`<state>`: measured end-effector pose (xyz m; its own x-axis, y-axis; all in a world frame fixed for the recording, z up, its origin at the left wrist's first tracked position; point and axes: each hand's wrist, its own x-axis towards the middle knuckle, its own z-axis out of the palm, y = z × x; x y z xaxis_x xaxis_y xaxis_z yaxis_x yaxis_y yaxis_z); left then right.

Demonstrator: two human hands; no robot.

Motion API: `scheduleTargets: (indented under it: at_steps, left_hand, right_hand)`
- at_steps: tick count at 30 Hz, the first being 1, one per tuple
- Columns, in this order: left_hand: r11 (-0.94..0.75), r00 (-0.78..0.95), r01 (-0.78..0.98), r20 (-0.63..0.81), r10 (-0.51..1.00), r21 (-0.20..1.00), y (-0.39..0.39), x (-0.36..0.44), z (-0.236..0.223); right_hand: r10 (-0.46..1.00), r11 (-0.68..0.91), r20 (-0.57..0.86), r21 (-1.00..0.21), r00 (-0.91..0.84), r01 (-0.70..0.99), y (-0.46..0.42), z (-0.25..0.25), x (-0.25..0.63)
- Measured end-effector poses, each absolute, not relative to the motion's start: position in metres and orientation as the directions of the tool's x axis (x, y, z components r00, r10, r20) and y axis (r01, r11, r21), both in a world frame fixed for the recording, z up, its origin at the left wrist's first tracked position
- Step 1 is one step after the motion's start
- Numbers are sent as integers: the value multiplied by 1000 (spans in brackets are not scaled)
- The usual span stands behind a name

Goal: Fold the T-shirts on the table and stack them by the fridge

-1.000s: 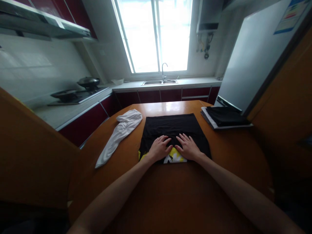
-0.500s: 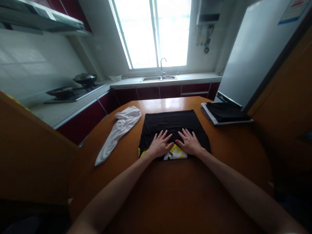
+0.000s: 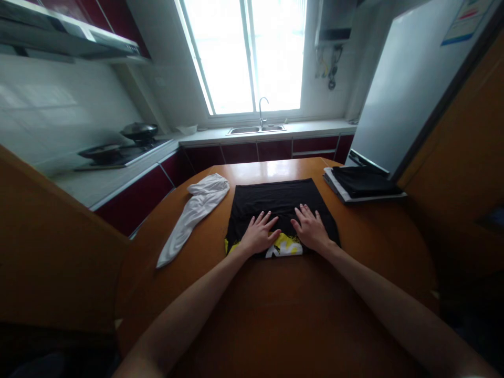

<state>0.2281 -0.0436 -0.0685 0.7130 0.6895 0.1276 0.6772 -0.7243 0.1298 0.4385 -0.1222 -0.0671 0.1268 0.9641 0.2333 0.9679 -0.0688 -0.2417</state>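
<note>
Your grip pinched nothing: your left hand [image 3: 259,234], at the centre of the frame, lay palm down with its fingers spread wide, and your right hand [image 3: 312,228], just right of it, was also flat, its fingers slightly parted. Both rested on the black garment [image 3: 275,194], apparently so the pressure would flatten the cloth and stop it sliding. The thumbs pointed inward, leaving a gap above the yellow-and-white print [image 3: 289,245] near the lower edge. The garment lay flat in the middle of the frame, squarely before you on the wooden counter [image 3: 255,315], probably so both arms could reach it evenly. At centre left, well clear of your hands, a white cloth [image 3: 192,218] lay loosely bunched, seemingly set aside. At centre right sat a folded pile [image 3: 364,182], black on top with paler layers beneath, likely placed there to leave working room.
</note>
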Motion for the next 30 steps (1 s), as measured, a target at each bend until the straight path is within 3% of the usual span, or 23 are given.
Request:
scheduleTargets:
  at_steps: [7,13,18,24,30]
  left_hand:
    - [-716,708,688,105,698,121,-44,229,-68]
    - [-710,704,693,92,704,125,-44,229,-66]
    - [-714,708,688,100,699,126,-43,229,-68]
    - [-738,716,667,184,673,106,-47,228,-64]
    - [-688,623,703,311,718,181,-48,221,-47]
  right_hand:
    - [949,-288,62,-236,311,928,-118,-77,466]
    - [914,-283,235,-212,330,935,-119,-76,460]
    - [932,-297,145,-221,332,929,-119,-78,460]
    - [912,-264,264,-211,315,941,-120,-72,458]
    - [909,-310,217,-216,355,926,-119,-72,468]
